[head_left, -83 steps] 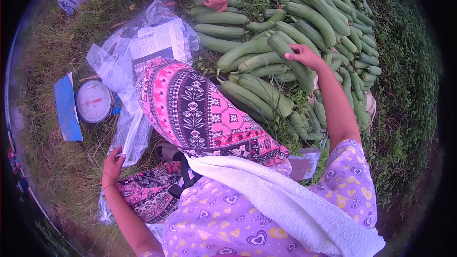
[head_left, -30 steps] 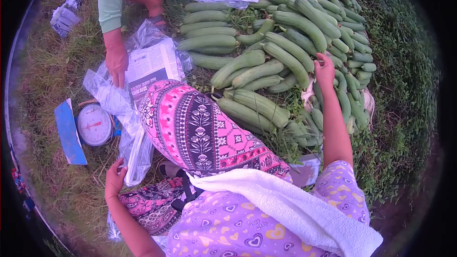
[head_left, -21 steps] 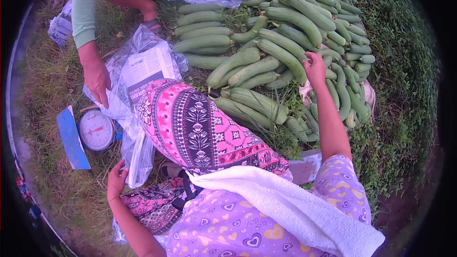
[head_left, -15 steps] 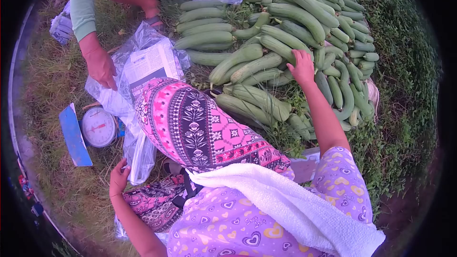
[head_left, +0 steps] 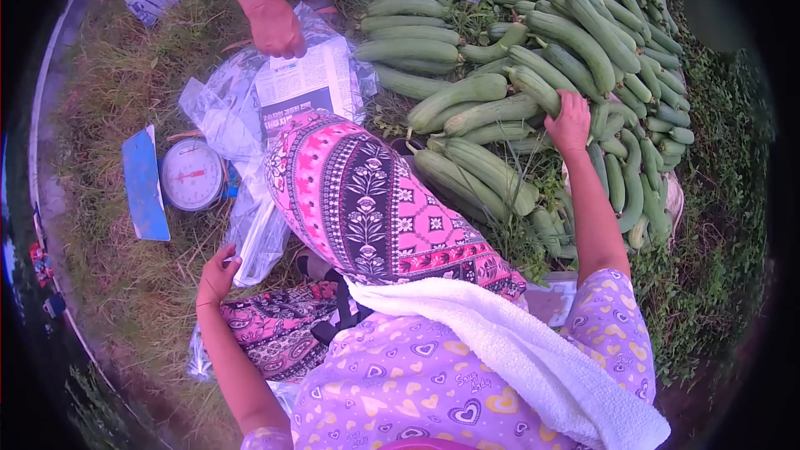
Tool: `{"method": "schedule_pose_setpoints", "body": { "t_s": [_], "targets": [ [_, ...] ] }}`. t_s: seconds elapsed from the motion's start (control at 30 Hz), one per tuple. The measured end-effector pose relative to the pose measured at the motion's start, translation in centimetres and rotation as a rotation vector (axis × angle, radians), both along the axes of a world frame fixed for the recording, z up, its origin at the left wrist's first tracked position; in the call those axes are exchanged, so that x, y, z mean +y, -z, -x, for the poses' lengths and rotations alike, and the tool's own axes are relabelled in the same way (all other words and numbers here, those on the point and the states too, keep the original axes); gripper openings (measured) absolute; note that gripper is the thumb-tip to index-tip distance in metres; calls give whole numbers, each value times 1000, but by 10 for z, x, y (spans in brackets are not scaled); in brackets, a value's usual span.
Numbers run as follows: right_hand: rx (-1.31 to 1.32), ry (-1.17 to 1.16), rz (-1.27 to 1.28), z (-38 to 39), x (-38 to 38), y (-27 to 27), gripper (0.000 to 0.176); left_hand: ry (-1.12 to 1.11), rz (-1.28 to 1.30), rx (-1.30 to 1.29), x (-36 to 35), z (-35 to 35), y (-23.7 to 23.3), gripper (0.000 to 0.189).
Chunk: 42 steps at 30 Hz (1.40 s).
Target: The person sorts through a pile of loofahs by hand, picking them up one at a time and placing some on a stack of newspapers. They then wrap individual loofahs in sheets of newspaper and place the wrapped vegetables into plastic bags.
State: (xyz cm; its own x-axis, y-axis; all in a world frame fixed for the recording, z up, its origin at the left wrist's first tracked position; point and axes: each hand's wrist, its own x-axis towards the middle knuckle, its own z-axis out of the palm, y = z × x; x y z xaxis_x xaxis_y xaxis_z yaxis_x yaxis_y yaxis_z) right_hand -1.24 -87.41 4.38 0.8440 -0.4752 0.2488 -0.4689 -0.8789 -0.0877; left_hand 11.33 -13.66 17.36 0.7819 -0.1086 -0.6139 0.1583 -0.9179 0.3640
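Note:
My right hand [head_left: 571, 123] is closed around the near end of a green sponge gourd [head_left: 533, 90] on the pile, its fingers wrapped over the tip. More sponge gourds [head_left: 487, 168] lie just below and left of that hand. My left hand [head_left: 218, 277] hovers by my knee with fingers loosely bent and apart, holding nothing that I can see. Close to it is the lower end of a clear plastic sheet [head_left: 260, 242]. A newspaper sheet [head_left: 310, 75] rests on the plastic beyond my knee.
Another person's hand [head_left: 279, 29] is at the newspaper's far edge. A dial scale [head_left: 192, 173] with a blue panel [head_left: 145, 185] stands left on the grass. Rows of gourds [head_left: 408, 22] lie at the top. A white towel [head_left: 508, 350] hangs across my lap.
The view has turned, shifting the scene rightward and up. My right hand's fingers have closed around the gourd's end. The other person's hand has moved from the plastic's left side to the newspaper's far edge.

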Motion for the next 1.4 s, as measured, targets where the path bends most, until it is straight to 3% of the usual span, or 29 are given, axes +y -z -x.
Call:
{"method": "schedule_pose_setpoints", "body": {
  "t_s": [0.2,0.33,0.4,0.47,0.63,0.73,0.87,0.93,1.07,1.27,1.4],
  "targets": [
    [23,-211,-149,-20,37,-66,59,-4,-58,-14,-25,2,-21,49],
    [256,-378,-425,-32,86,-107,59,-1,-9,-42,-21,1,-17,48],
    [452,-399,-616,-30,104,-89,58,-12,-17,-65,-17,1,-13,48],
    [574,-410,-573,-19,125,-62,57,-39,-30,-53,-17,-1,-17,46],
    [446,-508,-420,10,162,-17,48,-74,-41,-112,-14,4,-39,46],
    [404,-473,-406,15,165,-6,40,-55,-40,-146,-1,7,-29,46],
    [611,-512,-391,15,152,-6,57,-92,-5,-119,-11,11,-42,47],
    [615,-519,-376,16,149,1,66,-176,47,-115,-20,13,-50,46],
    [654,-503,-392,9,149,4,72,-128,81,-230,-5,15,-50,44],
    [453,-446,-553,-53,142,-77,53,-484,347,-497,52,49,-79,48],
    [239,-515,-503,-113,136,-133,46,-609,223,-585,122,114,-73,50]
  ]
}}
